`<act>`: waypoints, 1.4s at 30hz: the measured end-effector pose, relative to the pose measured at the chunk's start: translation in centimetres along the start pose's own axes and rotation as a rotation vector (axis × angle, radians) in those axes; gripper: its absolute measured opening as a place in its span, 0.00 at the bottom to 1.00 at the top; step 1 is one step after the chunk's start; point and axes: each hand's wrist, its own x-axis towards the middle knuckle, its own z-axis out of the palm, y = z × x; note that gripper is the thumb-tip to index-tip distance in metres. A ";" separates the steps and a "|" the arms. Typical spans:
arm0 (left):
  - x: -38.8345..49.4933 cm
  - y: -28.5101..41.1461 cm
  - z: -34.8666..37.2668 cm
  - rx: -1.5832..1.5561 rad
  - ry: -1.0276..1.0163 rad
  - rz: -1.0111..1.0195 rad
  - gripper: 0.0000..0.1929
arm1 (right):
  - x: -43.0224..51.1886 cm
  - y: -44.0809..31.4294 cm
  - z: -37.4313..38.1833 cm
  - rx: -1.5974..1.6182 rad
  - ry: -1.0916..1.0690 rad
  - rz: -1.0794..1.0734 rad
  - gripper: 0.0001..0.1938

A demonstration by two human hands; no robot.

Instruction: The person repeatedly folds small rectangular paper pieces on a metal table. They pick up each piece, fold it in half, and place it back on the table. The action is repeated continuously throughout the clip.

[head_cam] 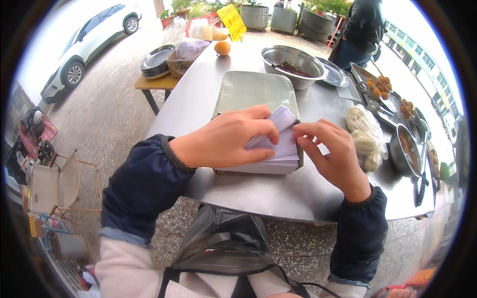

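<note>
My left hand (234, 138) holds a thin bundle of white paper sheets (282, 117) tilted between thumb and fingers, above a larger stack of white paper (275, 167). The stack lies in a metal box whose lid (257, 91) is folded back away from me. At the right edge of the box, my right hand (328, 149) has its thumb and fingertips close together by the paper's edge; whether they pinch a sheet I cannot tell.
On the steel table (253, 197) stand a steel bowl of dark filling (294, 67), an orange fruit (223, 48), a plastic bag of dough (367, 134) and a tray with fried balls (380, 87). Stacked plates (158, 61) are at left. A person (359, 33) stands beyond the table.
</note>
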 end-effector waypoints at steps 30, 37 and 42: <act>0.2 0.8 0.2 0.124 0.001 0.066 0.12 | 0.1 0.1 0.4 -0.384 0.012 -0.325 0.11; -0.1 0.9 0.6 0.090 0.067 0.107 0.15 | 0.2 0.5 0.2 -0.304 0.100 -0.261 0.11; -0.1 0.5 0.2 0.150 -0.015 0.092 0.17 | 0.4 0.6 0.4 -0.031 0.216 -0.138 0.05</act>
